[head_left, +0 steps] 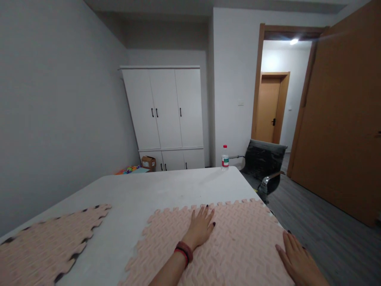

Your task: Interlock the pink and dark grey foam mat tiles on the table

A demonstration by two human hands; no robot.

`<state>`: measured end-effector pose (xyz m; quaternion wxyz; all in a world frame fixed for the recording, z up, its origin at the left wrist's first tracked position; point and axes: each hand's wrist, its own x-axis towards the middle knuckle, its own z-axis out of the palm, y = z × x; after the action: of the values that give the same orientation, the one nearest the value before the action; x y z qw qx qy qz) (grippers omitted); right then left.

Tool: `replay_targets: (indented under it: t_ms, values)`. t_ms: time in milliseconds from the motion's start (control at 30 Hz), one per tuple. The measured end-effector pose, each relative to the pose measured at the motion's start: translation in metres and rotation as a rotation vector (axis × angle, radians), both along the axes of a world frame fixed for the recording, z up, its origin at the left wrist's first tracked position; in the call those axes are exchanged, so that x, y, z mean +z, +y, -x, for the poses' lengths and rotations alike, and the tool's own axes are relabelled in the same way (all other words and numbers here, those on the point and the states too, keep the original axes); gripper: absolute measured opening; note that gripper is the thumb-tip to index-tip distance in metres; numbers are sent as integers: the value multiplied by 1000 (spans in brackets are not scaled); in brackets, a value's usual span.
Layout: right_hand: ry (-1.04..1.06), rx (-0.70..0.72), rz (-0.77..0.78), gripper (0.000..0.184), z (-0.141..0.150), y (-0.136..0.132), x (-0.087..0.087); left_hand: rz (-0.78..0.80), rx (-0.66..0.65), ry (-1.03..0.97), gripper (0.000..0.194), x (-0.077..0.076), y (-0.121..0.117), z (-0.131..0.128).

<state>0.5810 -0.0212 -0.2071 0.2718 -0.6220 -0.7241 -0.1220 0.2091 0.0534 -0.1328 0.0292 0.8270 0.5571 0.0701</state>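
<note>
head view: a person's left hand (pixel 201 225) lies palm down on a pink foam mat (pixel 244 234) spread across the near right part of a white table (pixel 127 198), its fingers fanned wide and fully open, with nothing in its hold. the right hand (pixel 302 260) is at the mat's right border, by the table's side, fingers stretched out and close together, thumb set apart; it appears open and flat, though whether its underside presses on the mat or the table edge cannot be told. dark polish shows on nails of both hands, and wristbands (pixel 184 252) in reddish-brown, red and black circle the left wrist. the mat, patterned with raised strokes, shows toothed edges at its far and left sides. well apart to the left, a second foam mat (pixel 56 240), its notched edges marked with dark patches, lies on the same table, bare white surface between the two. a clear bottle (pixel 225 162) with a red cap stands upright near the far right corner, just short of a black chair (pixel 264 161). beyond the table rise a white wardrobe (pixel 166 111) and, low at its front, a cardboard box (pixel 149 163); at right, a wooden door (pixel 339 119) stands open onto a lit hallway
</note>
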Motion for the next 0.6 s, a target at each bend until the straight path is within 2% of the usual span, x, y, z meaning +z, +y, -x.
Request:
replay_targets:
  t_ms: [100, 233, 367, 467, 533, 600]
  values:
    - [-3, -63, 43, 47, 7, -3, 7, -8, -41, -17, 57, 4, 1, 3]
    - [7, -68, 68, 47, 10, -4, 14, -8, -63, -37, 59, 9, 2, 4]
    - [21, -59, 87, 47, 7, -6, 13, 24, -52, -89, 60, 13, 2, -1]
    - [16, 7, 89, 44, 2, -9, 7, 64, -32, -157, 59, 19, 1, 1]
    - [4, 27, 83, 45, -2, -9, 3, 89, 8, -218, 58, 25, -5, 10]
    - [-5, 15, 81, 48, -4, -9, -1, 88, 95, -282, 54, 36, -17, 32]
